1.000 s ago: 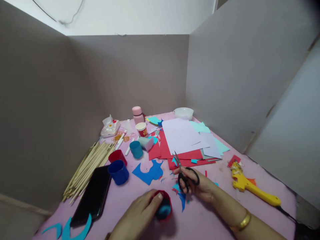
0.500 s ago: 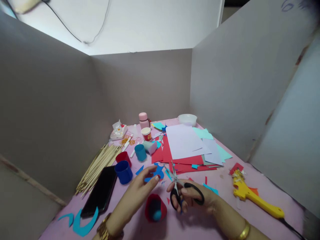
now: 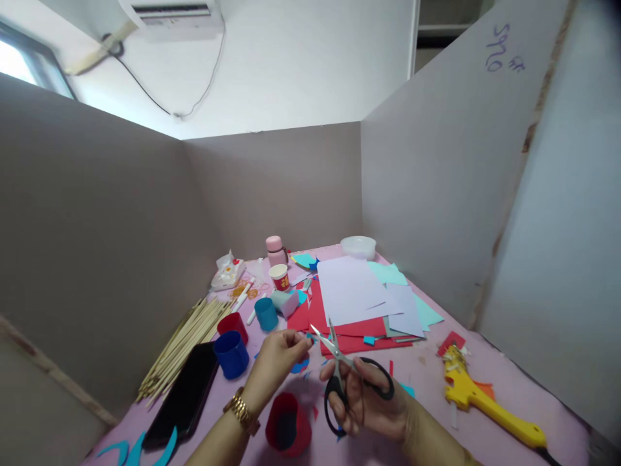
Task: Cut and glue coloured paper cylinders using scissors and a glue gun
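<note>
My right hand (image 3: 363, 401) holds black-handled scissors (image 3: 339, 359), fingers through the loops, with the blades spread apart and pointing up and away. Left of the blade tips, my left hand (image 3: 281, 356) is closed in a pinch. Whatever is between its fingertips is too small to make out. Below both hands stands a red cup (image 3: 301, 430) with a dark inside. Blue paper scraps (image 3: 301, 366) lie on the table just beyond it, partly hidden by my hands.
Left are a blue cup (image 3: 231, 356), a red cup (image 3: 233, 325), a teal cup (image 3: 266, 314), a black phone (image 3: 187, 395) and wooden sticks (image 3: 179, 349). White paper sheets (image 3: 356, 291) lie over red paper (image 3: 359, 329). A yellow glue gun (image 3: 490, 401) rests right.
My left hand has gone from spread fingers to a pinch near the scissor blades. The blades have opened wider. The light-blue patch inside the near red cup no longer shows. The view has tilted up.
</note>
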Action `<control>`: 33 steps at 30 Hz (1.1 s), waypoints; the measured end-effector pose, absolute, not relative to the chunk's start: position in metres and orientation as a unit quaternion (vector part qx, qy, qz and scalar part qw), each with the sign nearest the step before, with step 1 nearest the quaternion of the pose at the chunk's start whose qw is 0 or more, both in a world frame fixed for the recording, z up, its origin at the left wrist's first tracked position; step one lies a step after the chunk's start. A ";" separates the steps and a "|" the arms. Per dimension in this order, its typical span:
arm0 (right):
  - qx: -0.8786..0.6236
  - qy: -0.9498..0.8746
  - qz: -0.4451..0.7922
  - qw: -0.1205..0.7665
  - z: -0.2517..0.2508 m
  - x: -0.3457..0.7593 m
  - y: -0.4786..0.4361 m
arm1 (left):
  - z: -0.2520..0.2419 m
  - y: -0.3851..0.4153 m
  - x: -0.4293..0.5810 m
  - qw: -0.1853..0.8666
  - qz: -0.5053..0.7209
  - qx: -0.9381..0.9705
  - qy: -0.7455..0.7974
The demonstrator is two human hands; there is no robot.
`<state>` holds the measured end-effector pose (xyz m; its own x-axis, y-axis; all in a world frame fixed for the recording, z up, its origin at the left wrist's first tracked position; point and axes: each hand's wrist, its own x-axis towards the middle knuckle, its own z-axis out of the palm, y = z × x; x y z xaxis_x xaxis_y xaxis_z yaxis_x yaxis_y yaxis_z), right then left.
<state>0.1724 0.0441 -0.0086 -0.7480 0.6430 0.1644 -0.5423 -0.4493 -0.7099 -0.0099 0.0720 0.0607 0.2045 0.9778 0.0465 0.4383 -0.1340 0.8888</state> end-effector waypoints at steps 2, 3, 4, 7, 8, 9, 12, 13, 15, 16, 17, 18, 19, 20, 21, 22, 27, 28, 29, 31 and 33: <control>-0.071 -0.393 0.842 0.362 -0.007 0.172 0.046 | 0.064 0.076 -0.010 0.352 0.358 0.685 0.527; -0.076 -0.396 0.838 0.367 -0.007 0.171 0.047 | 0.067 0.076 -0.010 0.332 0.370 0.694 0.520; -0.081 -0.398 0.835 0.371 -0.006 0.171 0.048 | 0.071 0.076 -0.010 0.310 0.384 0.704 0.511; -0.093 -0.408 0.826 0.378 -0.007 0.170 0.049 | 0.084 0.072 -0.007 0.261 0.393 0.743 0.475; -0.096 -0.412 0.823 0.379 -0.007 0.170 0.048 | 0.088 0.071 -0.006 0.253 0.385 0.756 0.464; -0.098 -0.416 0.820 0.380 -0.008 0.169 0.048 | 0.092 0.069 -0.004 0.250 0.374 0.768 0.455; -0.099 -0.436 0.812 0.376 -0.008 0.168 0.046 | 0.096 0.067 0.000 0.253 0.357 0.778 0.451; -0.100 -0.445 0.809 0.372 -0.008 0.167 0.046 | 0.095 0.068 0.000 0.257 0.359 0.772 0.458; -0.102 -0.462 0.803 0.362 -0.008 0.166 0.046 | 0.091 0.072 -0.001 0.269 0.369 0.748 0.481; -0.105 -0.469 0.800 0.359 -0.008 0.166 0.047 | 0.089 0.076 -0.002 0.274 0.374 0.734 0.496; -0.110 -0.474 0.797 0.359 -0.008 0.166 0.047 | 0.085 0.080 -0.005 0.276 0.376 0.720 0.513; -0.117 -0.476 0.794 0.360 -0.009 0.166 0.048 | 0.082 0.084 -0.008 0.278 0.375 0.709 0.529; -0.126 -0.476 0.790 0.365 -0.009 0.167 0.048 | 0.079 0.087 -0.012 0.282 0.370 0.700 0.541; -0.137 -0.474 0.787 0.371 -0.009 0.168 0.048 | 0.076 0.089 -0.016 0.288 0.363 0.696 0.548; -0.150 -0.471 0.783 0.378 -0.009 0.168 0.047 | 0.073 0.089 -0.021 0.298 0.355 0.693 0.552; -0.163 -0.468 0.779 0.386 -0.009 0.169 0.047 | 0.072 0.086 -0.026 0.310 0.349 0.689 0.554; -0.244 -0.466 0.738 0.423 -0.002 0.170 0.043 | 0.059 0.034 -0.050 0.384 0.337 0.637 0.577; -0.260 -0.470 0.725 0.430 0.000 0.169 0.042 | 0.051 0.019 -0.053 0.401 0.332 0.628 0.579; -0.276 -0.475 0.712 0.437 0.001 0.167 0.040 | 0.039 0.006 -0.056 0.418 0.326 0.619 0.580; -0.301 -0.487 0.688 0.446 0.001 0.161 0.038 | 0.011 -0.017 -0.056 0.429 0.373 0.593 0.570; -0.318 -0.498 0.671 0.448 -0.001 0.155 0.034 | -0.017 -0.031 -0.049 0.392 0.432 0.569 0.579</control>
<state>0.1552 0.0344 -0.0007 -0.3956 0.9182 0.0189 -0.2843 -0.1029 -0.9532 -0.0494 -0.0310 -0.0174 -0.0453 0.9983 0.0370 0.3196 -0.0206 0.9473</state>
